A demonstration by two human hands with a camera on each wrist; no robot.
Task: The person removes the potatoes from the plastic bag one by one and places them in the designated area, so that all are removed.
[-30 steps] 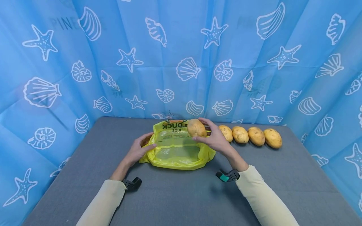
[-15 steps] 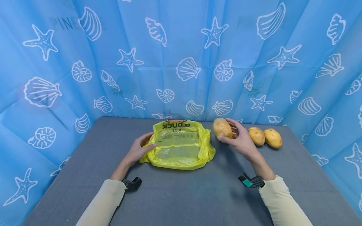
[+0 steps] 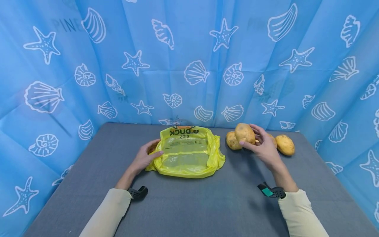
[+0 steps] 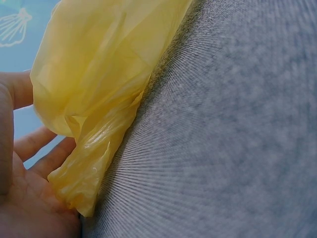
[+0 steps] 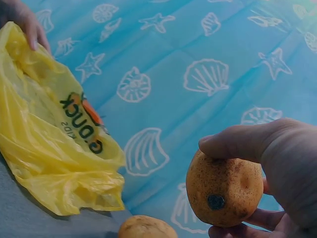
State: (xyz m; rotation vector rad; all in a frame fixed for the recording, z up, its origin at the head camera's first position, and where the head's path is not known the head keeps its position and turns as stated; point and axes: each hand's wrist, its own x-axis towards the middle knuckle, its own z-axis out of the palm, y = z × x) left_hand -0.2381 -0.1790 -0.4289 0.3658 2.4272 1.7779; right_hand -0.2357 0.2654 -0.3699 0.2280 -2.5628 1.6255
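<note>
A yellow plastic bag (image 3: 185, 161) with dark lettering lies mouth-up on the table, its inside showing pale and see-through. At its left side my left hand (image 3: 146, 156) holds the rim, thumb over the edge and fingers outside; in the left wrist view the crumpled bag corner (image 4: 89, 168) rests against the palm. My right hand (image 3: 265, 146) grips a potato (image 3: 244, 133) between thumb and fingers, raised over a row of potatoes. Close up, that potato (image 5: 225, 188) shows a dark round spot. The bag and the held potato are apart.
In the row, the leftmost potato (image 3: 233, 141) and the rightmost potato (image 3: 285, 145) show well; those between are partly hidden by the right hand. A grey cloth covers the table (image 3: 189, 204). Behind it hangs a blue shell-patterned curtain (image 3: 165, 82).
My right hand has carried the potato rightward, from above the bag's right side to over the row, uncovering the leftmost potato there. The left hand and the bag stay put.
</note>
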